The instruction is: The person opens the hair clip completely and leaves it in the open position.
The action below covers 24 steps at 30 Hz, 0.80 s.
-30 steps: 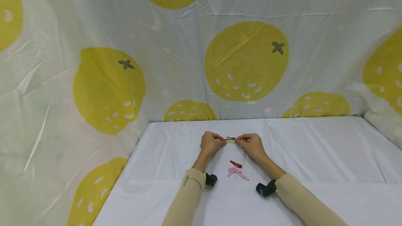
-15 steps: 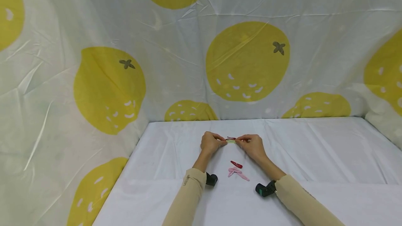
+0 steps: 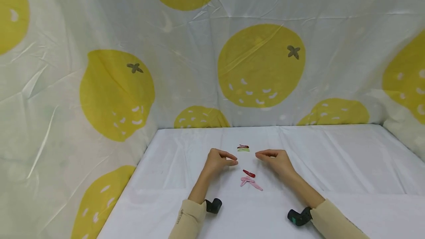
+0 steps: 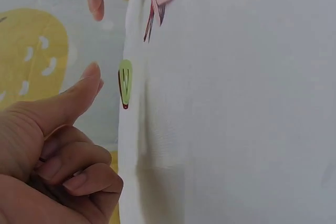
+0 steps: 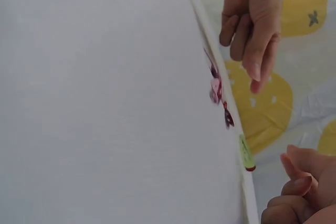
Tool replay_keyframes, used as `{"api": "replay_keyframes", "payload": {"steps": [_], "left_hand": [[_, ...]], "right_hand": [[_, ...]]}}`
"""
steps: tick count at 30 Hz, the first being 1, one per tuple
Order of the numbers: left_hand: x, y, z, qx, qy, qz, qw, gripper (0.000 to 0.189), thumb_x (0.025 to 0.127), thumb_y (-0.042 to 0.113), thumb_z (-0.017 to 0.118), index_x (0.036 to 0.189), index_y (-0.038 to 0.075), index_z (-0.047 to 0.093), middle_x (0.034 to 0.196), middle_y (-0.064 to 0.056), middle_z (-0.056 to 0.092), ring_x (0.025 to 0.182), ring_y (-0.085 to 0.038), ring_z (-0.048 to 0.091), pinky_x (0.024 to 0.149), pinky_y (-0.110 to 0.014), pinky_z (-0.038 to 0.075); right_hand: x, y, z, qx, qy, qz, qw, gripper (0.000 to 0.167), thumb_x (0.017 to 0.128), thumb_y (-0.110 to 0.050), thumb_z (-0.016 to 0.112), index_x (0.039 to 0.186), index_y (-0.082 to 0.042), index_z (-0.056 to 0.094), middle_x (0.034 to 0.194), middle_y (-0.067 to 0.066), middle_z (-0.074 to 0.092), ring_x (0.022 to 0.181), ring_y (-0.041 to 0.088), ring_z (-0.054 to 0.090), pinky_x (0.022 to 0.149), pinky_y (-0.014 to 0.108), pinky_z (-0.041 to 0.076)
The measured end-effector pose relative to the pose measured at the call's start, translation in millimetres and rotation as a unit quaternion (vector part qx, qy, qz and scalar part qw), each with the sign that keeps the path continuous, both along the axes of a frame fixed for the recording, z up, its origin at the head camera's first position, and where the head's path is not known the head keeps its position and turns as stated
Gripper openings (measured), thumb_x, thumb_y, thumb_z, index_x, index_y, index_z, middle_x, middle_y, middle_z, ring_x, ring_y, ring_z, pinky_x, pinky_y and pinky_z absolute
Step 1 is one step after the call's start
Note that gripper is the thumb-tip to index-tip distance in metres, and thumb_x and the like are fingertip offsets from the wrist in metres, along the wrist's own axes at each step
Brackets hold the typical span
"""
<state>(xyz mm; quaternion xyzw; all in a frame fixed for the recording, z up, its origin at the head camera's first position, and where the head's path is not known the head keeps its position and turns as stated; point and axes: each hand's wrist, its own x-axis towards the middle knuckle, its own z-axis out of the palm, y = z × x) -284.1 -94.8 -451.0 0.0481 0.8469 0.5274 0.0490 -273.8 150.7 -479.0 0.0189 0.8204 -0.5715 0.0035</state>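
A light green hair clip [image 3: 243, 150] lies on the white cloth just in front of a dark red hair clip [image 3: 243, 146]. My left hand [image 3: 217, 161] hovers left of and nearer than this pair, thumb and forefinger apart, holding nothing. On the other side my right hand [image 3: 277, 162] is in the air, its thumb and forefinger close together with nothing visible between them. Between the forearms lie another red hair clip [image 3: 249, 173] and several pink hair clips [image 3: 254, 184], partly overlapping. In the left wrist view, the green clip [image 4: 125, 80] is beyond the thumb.
The white cloth-covered table [image 3: 332, 161] reaches back to a hanging curtain [image 3: 186, 69] printed with yellow lemons. Black wrist cameras [image 3: 214, 206] stick out inward from both forearms, low over the cloth.
Both hands have let go of the green and dark red clips and drawn apart and back toward the person. The clips stay side by side on the cloth.
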Motion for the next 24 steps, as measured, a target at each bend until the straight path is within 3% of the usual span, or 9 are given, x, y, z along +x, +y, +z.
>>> {"api": "replay_keyframes", "payload": {"steps": [4,9,16,24], "left_hand": [[16.0,-3.4,-3.7,0.009,-0.003,-0.036,0.9993,0.014,0.079,0.01,0.089,0.092,0.005,0.084,0.053,0.005,0.042,0.055,-0.011,0.034,0.051,-0.023,0.025],[24.2,-1.1,-11.2,0.007,0.001,-0.035,0.9994,0.016,0.078,0.006,0.089,0.093,0.003,0.084,0.052,0.005,0.045,0.052,-0.009,0.034,0.048,-0.022,0.026],[26.1,5.3,-14.1,0.012,0.01,-0.034,0.9993,0.017,0.077,0.002,0.088,0.094,0.001,0.083,0.052,0.007,0.044,0.051,-0.007,0.034,0.047,-0.021,0.026],[27.1,10.4,-14.0,-0.006,0.011,-0.039,0.9991,0.016,0.078,0.002,0.087,0.093,0.001,0.083,0.052,0.006,0.043,0.051,-0.007,0.035,0.048,-0.022,0.026]], "right_hand": [[23.3,-0.9,1.4,-0.007,-0.022,0.031,0.9992,0.03,0.091,-0.037,0.079,0.11,-0.014,0.083,0.115,0.0,0.079,0.12,0.016,0.064,0.093,0.027,0.048],[38.4,-6.1,-6.4,-0.015,-0.021,0.064,0.9976,0.026,0.09,-0.031,0.081,0.109,-0.015,0.083,0.116,0.0,0.078,0.107,0.008,0.062,0.087,0.022,0.048],[40.7,-7.0,-13.5,0.017,0.053,0.092,0.9941,0.021,0.086,-0.021,0.085,0.102,-0.008,0.084,0.107,0.01,0.08,0.081,0.004,0.063,0.068,0.019,0.048],[42.2,-11.9,-15.6,0.086,0.137,0.101,0.9817,0.011,0.083,-0.019,0.087,0.092,-0.013,0.085,0.086,0.001,0.079,0.073,-0.001,0.06,0.064,0.02,0.048]]}}
